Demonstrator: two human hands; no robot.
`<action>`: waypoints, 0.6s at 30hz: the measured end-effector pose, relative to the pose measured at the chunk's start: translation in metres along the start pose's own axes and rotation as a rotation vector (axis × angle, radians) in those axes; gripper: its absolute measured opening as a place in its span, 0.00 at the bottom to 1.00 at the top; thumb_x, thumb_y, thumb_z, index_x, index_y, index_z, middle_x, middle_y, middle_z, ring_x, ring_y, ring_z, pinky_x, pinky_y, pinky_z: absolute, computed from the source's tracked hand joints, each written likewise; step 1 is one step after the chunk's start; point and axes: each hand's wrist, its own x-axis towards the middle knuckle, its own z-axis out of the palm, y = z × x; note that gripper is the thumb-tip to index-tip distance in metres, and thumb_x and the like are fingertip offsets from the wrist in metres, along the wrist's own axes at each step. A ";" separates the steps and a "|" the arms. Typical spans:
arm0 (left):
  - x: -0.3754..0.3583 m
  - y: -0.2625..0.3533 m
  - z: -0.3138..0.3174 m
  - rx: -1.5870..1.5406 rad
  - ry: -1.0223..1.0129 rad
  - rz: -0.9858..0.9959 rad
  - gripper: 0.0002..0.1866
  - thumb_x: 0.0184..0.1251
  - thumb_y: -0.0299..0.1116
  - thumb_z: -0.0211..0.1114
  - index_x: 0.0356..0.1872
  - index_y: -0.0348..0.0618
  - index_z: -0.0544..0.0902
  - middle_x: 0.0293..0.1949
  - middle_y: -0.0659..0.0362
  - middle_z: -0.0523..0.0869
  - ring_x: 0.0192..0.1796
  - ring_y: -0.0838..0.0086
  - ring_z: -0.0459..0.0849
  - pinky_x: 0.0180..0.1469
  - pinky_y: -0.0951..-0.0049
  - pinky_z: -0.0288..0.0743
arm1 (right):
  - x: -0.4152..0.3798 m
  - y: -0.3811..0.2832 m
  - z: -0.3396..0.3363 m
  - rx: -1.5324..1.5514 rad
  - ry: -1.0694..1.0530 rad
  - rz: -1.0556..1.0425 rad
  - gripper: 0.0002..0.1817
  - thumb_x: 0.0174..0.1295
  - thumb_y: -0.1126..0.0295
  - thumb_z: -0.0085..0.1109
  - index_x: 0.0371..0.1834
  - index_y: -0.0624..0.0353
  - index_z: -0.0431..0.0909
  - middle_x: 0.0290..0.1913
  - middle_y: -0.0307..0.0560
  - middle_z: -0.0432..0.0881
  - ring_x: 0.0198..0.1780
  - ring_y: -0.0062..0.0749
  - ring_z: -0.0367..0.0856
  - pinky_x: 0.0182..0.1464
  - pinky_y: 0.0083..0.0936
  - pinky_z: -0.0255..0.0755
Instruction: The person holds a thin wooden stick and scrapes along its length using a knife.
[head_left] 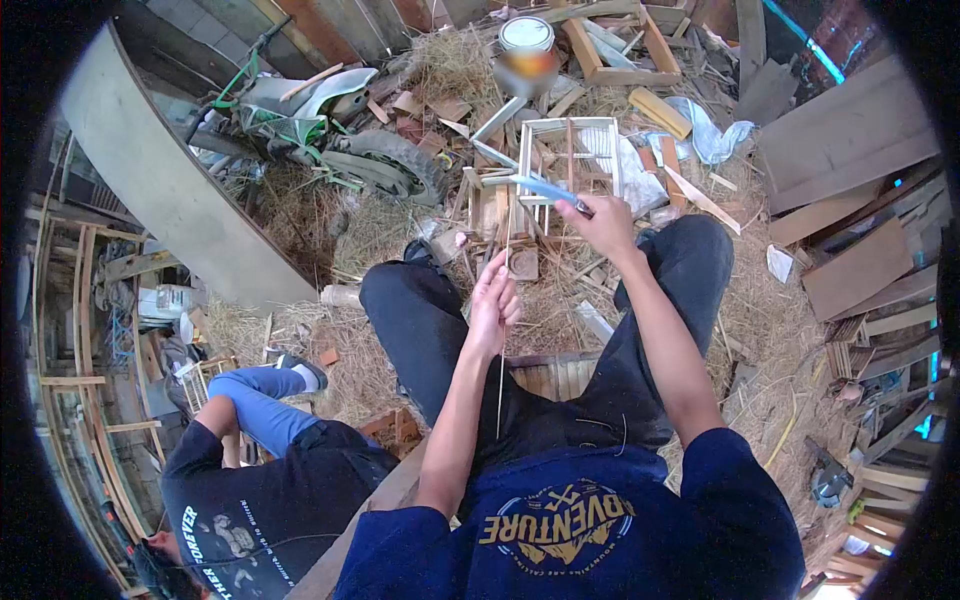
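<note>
My left hand (494, 305) is closed around a thin wooden stick (501, 385), which runs down toward my lap and pokes up above my fingers. Just up and to the right, my right hand (606, 228) grips a knife (548, 189) by its dark handle. Its broad blade points left and overlaps the top of the stick in this view. Both hands are over the gap between my knees. Beyond the blade stands a small pale wooden frame (615, 160) with slats.
Wood scraps and straw cover the ground. A motorbike wheel (385, 168) lies upper left, beside a large curved board (175, 190). Another person (270, 490) sits close on my left. A can (527, 50) stands at the back; boards (850, 135) lean at right.
</note>
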 end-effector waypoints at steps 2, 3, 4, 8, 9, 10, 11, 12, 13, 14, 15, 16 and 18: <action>0.002 -0.001 0.001 0.044 -0.010 0.015 0.18 0.84 0.36 0.50 0.69 0.49 0.70 0.20 0.72 0.57 0.16 0.88 0.52 0.17 0.82 0.46 | -0.006 -0.002 0.005 -0.007 -0.011 -0.077 0.31 0.62 0.31 0.57 0.36 0.49 0.90 0.16 0.48 0.78 0.19 0.42 0.80 0.25 0.38 0.71; 0.004 -0.003 -0.001 0.049 -0.013 0.016 0.18 0.84 0.36 0.50 0.69 0.49 0.70 0.19 0.72 0.57 0.16 0.88 0.52 0.17 0.83 0.46 | -0.008 -0.003 0.008 0.002 -0.021 -0.128 0.31 0.62 0.31 0.56 0.36 0.49 0.90 0.15 0.48 0.78 0.19 0.42 0.80 0.25 0.37 0.72; 0.007 -0.007 -0.004 0.057 -0.018 0.015 0.18 0.84 0.36 0.50 0.69 0.50 0.70 0.19 0.72 0.57 0.16 0.88 0.52 0.17 0.83 0.46 | -0.009 -0.003 0.012 0.010 -0.028 -0.177 0.32 0.62 0.31 0.56 0.35 0.49 0.90 0.15 0.48 0.77 0.19 0.41 0.80 0.25 0.37 0.72; 0.009 -0.010 -0.004 0.046 -0.003 0.007 0.18 0.83 0.35 0.50 0.70 0.51 0.70 0.19 0.72 0.57 0.16 0.88 0.53 0.18 0.82 0.46 | -0.018 -0.016 0.024 -0.056 -0.212 -0.318 0.34 0.61 0.28 0.54 0.26 0.49 0.86 0.12 0.47 0.75 0.16 0.41 0.79 0.23 0.38 0.71; 0.010 -0.010 -0.006 0.040 -0.013 -0.003 0.19 0.82 0.34 0.50 0.71 0.51 0.69 0.19 0.72 0.57 0.16 0.88 0.53 0.17 0.82 0.46 | -0.021 -0.020 0.028 -0.055 -0.245 -0.364 0.34 0.60 0.28 0.54 0.25 0.49 0.86 0.13 0.48 0.75 0.16 0.42 0.78 0.23 0.39 0.71; 0.011 -0.011 -0.009 0.034 -0.025 -0.015 0.20 0.82 0.32 0.50 0.71 0.51 0.68 0.19 0.72 0.58 0.16 0.87 0.54 0.17 0.82 0.47 | -0.024 -0.022 0.034 -0.055 -0.278 -0.408 0.34 0.60 0.28 0.55 0.25 0.49 0.85 0.13 0.48 0.75 0.16 0.43 0.78 0.23 0.39 0.71; 0.013 -0.013 -0.011 0.027 -0.037 -0.028 0.21 0.81 0.31 0.49 0.72 0.51 0.67 0.19 0.72 0.59 0.16 0.87 0.54 0.17 0.82 0.47 | -0.027 -0.024 0.040 -0.055 -0.311 -0.451 0.33 0.60 0.28 0.55 0.25 0.50 0.85 0.13 0.48 0.76 0.16 0.45 0.78 0.23 0.39 0.71; 0.014 -0.016 -0.012 0.041 -0.024 -0.027 0.23 0.81 0.29 0.48 0.73 0.52 0.66 0.19 0.72 0.60 0.16 0.87 0.55 0.17 0.82 0.48 | -0.031 -0.028 0.045 0.024 -0.234 -0.516 0.32 0.60 0.30 0.57 0.22 0.51 0.83 0.14 0.50 0.77 0.17 0.47 0.79 0.23 0.39 0.72; 0.014 -0.018 -0.014 0.026 -0.004 -0.042 0.23 0.81 0.28 0.48 0.74 0.52 0.66 0.19 0.72 0.60 0.16 0.87 0.55 0.17 0.82 0.48 | -0.031 -0.028 0.046 0.018 -0.246 -0.512 0.32 0.59 0.31 0.58 0.22 0.51 0.83 0.14 0.50 0.77 0.17 0.48 0.79 0.23 0.39 0.72; 0.014 -0.019 -0.017 0.012 0.016 -0.055 0.23 0.81 0.28 0.48 0.74 0.53 0.66 0.19 0.72 0.60 0.16 0.87 0.55 0.17 0.82 0.48 | -0.031 -0.028 0.047 0.011 -0.257 -0.509 0.32 0.59 0.31 0.59 0.22 0.51 0.83 0.15 0.50 0.77 0.18 0.48 0.79 0.23 0.40 0.72; 0.013 -0.018 -0.016 -0.004 0.036 -0.068 0.24 0.81 0.28 0.48 0.74 0.53 0.66 0.19 0.72 0.59 0.16 0.87 0.55 0.17 0.82 0.48 | -0.031 -0.029 0.046 0.004 -0.270 -0.507 0.31 0.59 0.32 0.60 0.21 0.51 0.83 0.15 0.51 0.77 0.18 0.48 0.79 0.23 0.40 0.72; 0.013 -0.018 -0.015 0.005 0.038 -0.070 0.24 0.81 0.28 0.47 0.74 0.53 0.66 0.19 0.72 0.59 0.16 0.87 0.54 0.17 0.82 0.48 | -0.030 -0.030 0.045 0.017 -0.248 -0.517 0.31 0.58 0.32 0.60 0.20 0.51 0.83 0.15 0.51 0.77 0.18 0.48 0.79 0.23 0.40 0.72; 0.010 -0.015 -0.013 0.024 0.046 -0.074 0.24 0.81 0.28 0.47 0.74 0.53 0.66 0.18 0.72 0.58 0.16 0.87 0.54 0.17 0.82 0.48 | -0.031 -0.031 0.044 0.045 -0.205 -0.538 0.32 0.58 0.32 0.61 0.18 0.52 0.82 0.14 0.51 0.76 0.17 0.48 0.79 0.23 0.40 0.71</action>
